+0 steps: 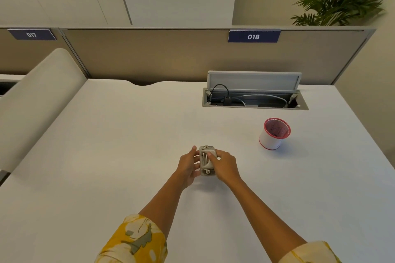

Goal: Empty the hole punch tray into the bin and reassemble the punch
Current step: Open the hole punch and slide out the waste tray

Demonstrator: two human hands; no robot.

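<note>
A small grey hole punch (206,160) sits in the middle of the white desk (106,145), held between both hands. My left hand (188,166) grips its left side with fingers curled around it. My right hand (225,165) covers its right side, thumb resting on top of the lever. Whether the punch touches the desk or is lifted slightly, I cannot tell. A small white bin with a red rim (274,133) stands upright to the right and farther back, apart from both hands. The punch's tray is hidden under the hands.
An open cable hatch (254,97) with its lid raised and cords inside lies at the back right of the desk. A brown partition (149,55) runs behind the desk. A padded divider (38,92) rises on the left. The desk's right edge passes near the bin.
</note>
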